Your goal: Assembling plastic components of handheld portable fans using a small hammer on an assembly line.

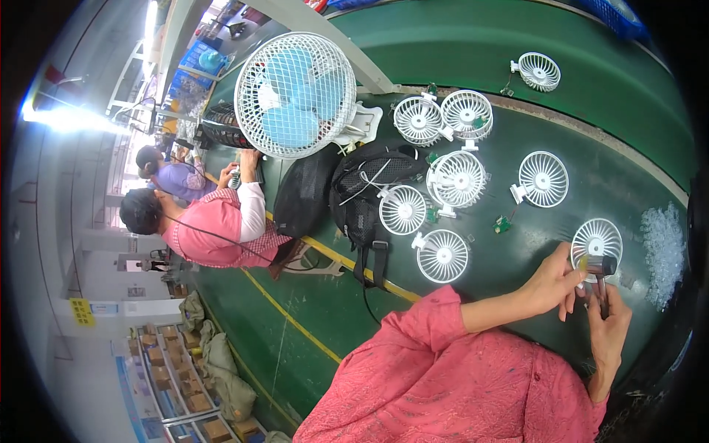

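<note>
A small white fan head (595,235) with a round ribbed cage sits at the right of the green table. My left hand (552,282) is closed at its lower left edge, fingers around the neck part, which is mostly hidden. In my right hand (610,325) is a small hammer (607,266), gripped by its handle. Its head, dark at one end and yellowish at the other, lies across the lower part of the fan cage in this view. Whether it touches the cage, I cannot tell. Nearest to the left hand is another white fan head (543,179) with a green circuit board (502,224) on wires.
Several more white fan heads (443,256) lie left of my hands. Clear small parts (662,255) are heaped at the right. A black backpack (369,192) and a clip-on fan (295,96) stand farther left. Beyond the table's ledge runs a green belt (473,44). Two people sit at the left.
</note>
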Motion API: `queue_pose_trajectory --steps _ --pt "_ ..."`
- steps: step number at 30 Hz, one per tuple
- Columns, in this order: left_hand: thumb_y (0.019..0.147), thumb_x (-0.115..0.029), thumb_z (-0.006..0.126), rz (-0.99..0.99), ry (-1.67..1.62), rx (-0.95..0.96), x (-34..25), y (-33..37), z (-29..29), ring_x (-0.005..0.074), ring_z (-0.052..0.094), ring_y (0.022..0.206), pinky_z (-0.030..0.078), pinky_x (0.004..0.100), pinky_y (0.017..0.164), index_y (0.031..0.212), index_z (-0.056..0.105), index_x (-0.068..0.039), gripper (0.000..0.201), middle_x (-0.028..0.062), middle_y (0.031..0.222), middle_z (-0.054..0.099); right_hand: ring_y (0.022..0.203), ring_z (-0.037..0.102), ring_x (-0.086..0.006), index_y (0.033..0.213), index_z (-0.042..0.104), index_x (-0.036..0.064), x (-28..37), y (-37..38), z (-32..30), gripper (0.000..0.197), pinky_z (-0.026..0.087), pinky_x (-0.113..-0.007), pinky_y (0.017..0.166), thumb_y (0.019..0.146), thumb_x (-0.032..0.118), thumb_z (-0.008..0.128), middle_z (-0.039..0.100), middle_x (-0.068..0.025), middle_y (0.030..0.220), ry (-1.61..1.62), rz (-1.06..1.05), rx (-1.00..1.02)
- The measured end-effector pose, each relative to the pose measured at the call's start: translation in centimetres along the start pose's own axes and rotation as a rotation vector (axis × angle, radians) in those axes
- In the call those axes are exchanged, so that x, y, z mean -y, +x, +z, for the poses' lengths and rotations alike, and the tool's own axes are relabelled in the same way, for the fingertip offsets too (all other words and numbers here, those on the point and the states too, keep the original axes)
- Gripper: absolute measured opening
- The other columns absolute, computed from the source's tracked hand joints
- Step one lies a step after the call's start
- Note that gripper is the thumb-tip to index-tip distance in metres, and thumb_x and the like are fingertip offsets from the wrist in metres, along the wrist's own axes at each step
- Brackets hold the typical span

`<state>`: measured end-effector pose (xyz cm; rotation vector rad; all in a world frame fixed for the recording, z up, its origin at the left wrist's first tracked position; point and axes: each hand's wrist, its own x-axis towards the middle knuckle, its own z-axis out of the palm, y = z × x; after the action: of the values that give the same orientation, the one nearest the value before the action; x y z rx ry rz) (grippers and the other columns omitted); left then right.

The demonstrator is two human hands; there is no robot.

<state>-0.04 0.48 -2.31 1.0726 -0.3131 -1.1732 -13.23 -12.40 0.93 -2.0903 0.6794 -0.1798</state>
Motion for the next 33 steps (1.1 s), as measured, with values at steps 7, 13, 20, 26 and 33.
queue_pose_trajectory --steps 7,13,20,26,33 --pt "0.094 -0.013 0.053 -0.112 -0.340 -0.037 -0.3 0.4 0.5 0.0165 0.060 0.051 0.050 0.0297 0.036 0.107 0.046 0.002 0.021 0.0122 0.082 0.059 0.082 0.063 -0.0304 0.104 0.061 -0.0026 1.8 0.1 0.8 0.020 0.049 -0.036 0.068 0.085 -0.002 0.065 0.062 -0.0168 0.098 -0.120 -0.237 -0.043" --pt "0.096 -0.039 0.059 -0.206 -0.426 -0.029 -0.3 0.4 0.6 0.0156 0.060 0.050 0.050 0.0292 0.036 0.095 0.053 -0.002 0.037 0.0087 0.075 0.060 0.087 0.064 -0.0365 0.109 0.061 0.0001 1.9 0.4 1.6 0.028 0.051 -0.041 0.069 0.082 -0.006 0.062 0.062 -0.0170 0.106 -0.276 -0.406 -0.134" --pt "0.097 -0.043 0.055 -0.312 -0.389 -0.061 -1.5 -0.1 0.6 0.0164 0.060 0.049 0.049 0.0287 0.036 0.103 0.050 0.000 0.044 0.0124 0.080 0.063 0.082 0.064 -0.0331 0.106 0.062 -0.0007 0.7 1.0 1.1 0.026 0.051 -0.039 0.065 0.081 -0.005 0.063 0.062 -0.0156 0.101 -0.255 -0.464 -0.075" --pt "0.100 -0.029 0.054 -0.089 -0.025 0.129 -1.2 -1.8 0.7 0.0133 0.061 0.060 0.053 0.0268 0.048 0.113 0.049 -0.002 0.030 0.0131 0.096 0.065 0.060 0.048 -0.0052 0.083 0.062 -0.0015 -0.7 0.5 -2.2 0.008 0.034 -0.022 0.053 0.086 0.004 0.068 0.061 -0.0005 0.074 0.519 0.097 -0.319" --pt "0.072 -0.017 0.076 0.797 1.341 -0.030 -0.4 -2.0 1.1 0.0296 0.055 0.106 0.043 0.0423 0.083 0.103 0.064 -0.007 0.035 0.0091 0.112 0.057 0.058 0.054 -0.0084 0.083 0.070 -0.0016 -1.6 3.1 -0.8 0.017 0.042 -0.026 0.050 0.084 0.016 0.071 0.063 -0.0016 0.067 0.484 0.386 -0.134"
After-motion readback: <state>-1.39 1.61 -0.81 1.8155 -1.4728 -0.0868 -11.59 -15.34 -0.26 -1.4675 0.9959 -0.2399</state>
